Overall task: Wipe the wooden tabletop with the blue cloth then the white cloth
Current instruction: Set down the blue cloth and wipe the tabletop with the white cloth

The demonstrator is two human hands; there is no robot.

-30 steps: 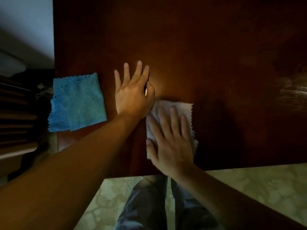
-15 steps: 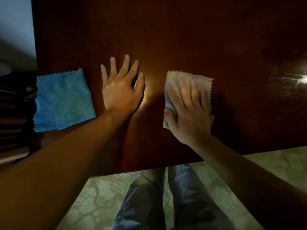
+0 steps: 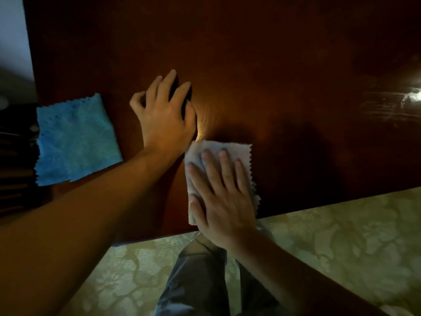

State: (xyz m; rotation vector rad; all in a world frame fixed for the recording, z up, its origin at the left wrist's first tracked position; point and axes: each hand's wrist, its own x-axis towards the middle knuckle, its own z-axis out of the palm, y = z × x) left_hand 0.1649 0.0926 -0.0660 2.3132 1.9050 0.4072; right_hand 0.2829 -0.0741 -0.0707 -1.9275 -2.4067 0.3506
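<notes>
Wood of the table (image 3: pixel 262 65) is filling most of the view, dark and glossy, with a bright streaky glare sitting far out to the right and a warm patch of light lying beside the left hand. Judging by how things are lying, the task is sitting in its second half: the blue cloth (image 3: pixel 75 137) is resting folded and untouched at the table's left edge, one corner overhanging it, well apart from both hands, which suggests its pass is finished; the white cloth (image 3: pixel 239 153) is the one being worked, lying near the front edge under the right hand. How much of the surface is left to cover cannot be told, though the far and right stretches are lying well apart from the cloth. The left hand (image 3: pixel 164 119) is bracing on the bare wood just beyond the white cloth's upper left corner, holding nothing, its fingers now bending at the knuckles with the little finger curling in, whereas half a second ago they were lying flat and spread. The right hand (image 3: pixel 223 201) is pressing the white cloth flat with straight, slightly spread fingers (image 3: pixel 224 165), not gripping it. Against the frame half a second ago, that hand and cloth are sitting nearer the person and closer to the left hand, the cloth's edge now almost touching the left wrist, so a back-and-forth stroke is going on.
</notes>
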